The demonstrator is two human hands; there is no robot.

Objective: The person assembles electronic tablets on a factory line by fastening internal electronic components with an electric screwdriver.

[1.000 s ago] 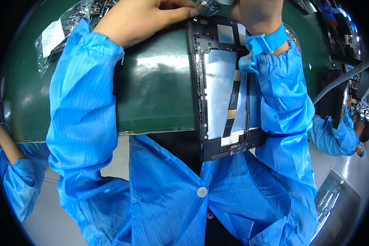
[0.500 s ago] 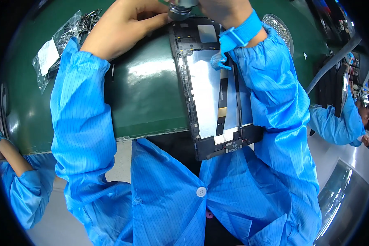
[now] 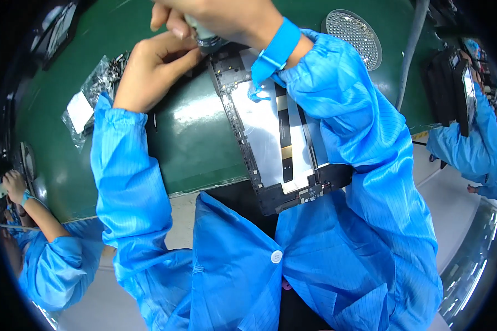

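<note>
The right hand (image 3: 223, 19) is closed around a cylindrical tool (image 3: 194, 26), which has a pale body and a dark collar at its lower end; the fingertips project past the tool on its left side. The left hand (image 3: 160, 70) is partly curled, with the thumb directed toward the collar; whether its fingertips grasp anything cannot be told, as they are hidden behind the tool and the right hand. A blue wrist strap (image 3: 279, 51) encircles the right wrist, its loose end hanging over the opened tablet-like device (image 3: 255, 129). The device lies at a slant below the tool, between the two forearms: black frame, silver inner panel, dark ribbon strip along the panel. Its upper end is just beside the collar; its lower end projects past the near edge of the desk (image 3: 190, 160), toward the person's blue smock (image 3: 237, 265). The desk surface is dark green and glossy, with a bright reflection left of the device. A clear bag (image 3: 98, 83) of small metal parts, bearing a white label, lies beyond the left cuff. An oval tray (image 3: 353, 41) with a dotted surface is beyond the right sleeve, near a grey hose (image 3: 412, 55). Blue-sleeved co-workers occupy both sides of the room, above a pale floor (image 3: 458, 220).
</note>
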